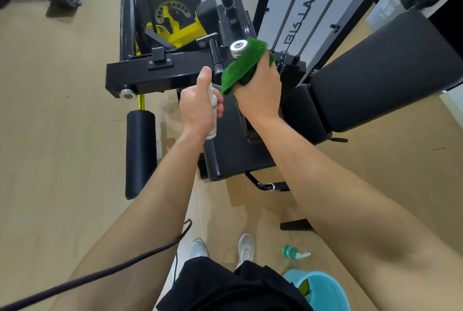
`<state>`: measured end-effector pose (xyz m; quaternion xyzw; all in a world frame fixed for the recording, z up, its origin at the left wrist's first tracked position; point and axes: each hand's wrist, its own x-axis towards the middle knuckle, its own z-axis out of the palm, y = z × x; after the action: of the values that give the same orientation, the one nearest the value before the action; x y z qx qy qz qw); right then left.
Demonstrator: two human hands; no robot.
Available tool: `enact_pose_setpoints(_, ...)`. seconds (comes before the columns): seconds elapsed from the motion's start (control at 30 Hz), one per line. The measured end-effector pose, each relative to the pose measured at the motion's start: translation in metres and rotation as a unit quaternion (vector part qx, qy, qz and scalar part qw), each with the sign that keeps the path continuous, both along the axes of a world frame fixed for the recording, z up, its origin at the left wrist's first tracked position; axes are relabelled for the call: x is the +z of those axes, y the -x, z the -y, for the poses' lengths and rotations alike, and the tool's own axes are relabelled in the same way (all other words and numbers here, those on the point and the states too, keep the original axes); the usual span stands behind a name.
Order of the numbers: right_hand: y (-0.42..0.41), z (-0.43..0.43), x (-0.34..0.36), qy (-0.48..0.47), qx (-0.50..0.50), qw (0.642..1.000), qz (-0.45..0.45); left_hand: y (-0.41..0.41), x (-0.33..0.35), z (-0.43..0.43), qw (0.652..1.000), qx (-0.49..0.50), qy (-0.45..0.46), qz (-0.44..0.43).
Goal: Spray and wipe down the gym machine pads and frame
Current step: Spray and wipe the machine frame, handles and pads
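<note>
My left hand (199, 108) grips a small white spray bottle (213, 110), thumb up on its top, just in front of the machine's black frame bar (150, 78). My right hand (260, 90) holds a green cloth (243, 65) wrapped round a handle that ends in a chrome cap (239, 48). Below my hands lies the black seat pad (233, 155). A large black back pad (390, 73) stands to the right. A black roller pad (140, 155) hangs at the left.
A yellow adjuster with a holed disc (175, 22) sits inside the frame. Cables and the weight stack (295, 22) rise behind. On the floor near my shoes are a green spray bottle (294, 253) and a blue bucket (323, 290). A black cord (100, 273) crosses lower left.
</note>
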<state>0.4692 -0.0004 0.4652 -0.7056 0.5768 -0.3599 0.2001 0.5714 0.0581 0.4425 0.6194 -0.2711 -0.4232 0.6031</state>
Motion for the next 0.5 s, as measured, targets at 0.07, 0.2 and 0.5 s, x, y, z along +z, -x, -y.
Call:
enact_pose_setpoints(0.07,-0.011,0.005,0.011,0.024,-0.021,0.999,0.025,-0.003,-0.003,-0.001,1.000,-0.008,-0.003,0.007)
enact_pose_setpoints(0.2,-0.020,0.011,0.021,0.038,-0.027,0.998,0.047,-0.007,-0.008,-0.001,1.000,-0.010,-0.013,0.005)
enact_pose_setpoints(0.5,0.015,-0.012,-0.027,-0.050,-0.058,0.996,-0.041,-0.012,-0.003,-0.003,0.998,-0.051,-0.023,0.014)
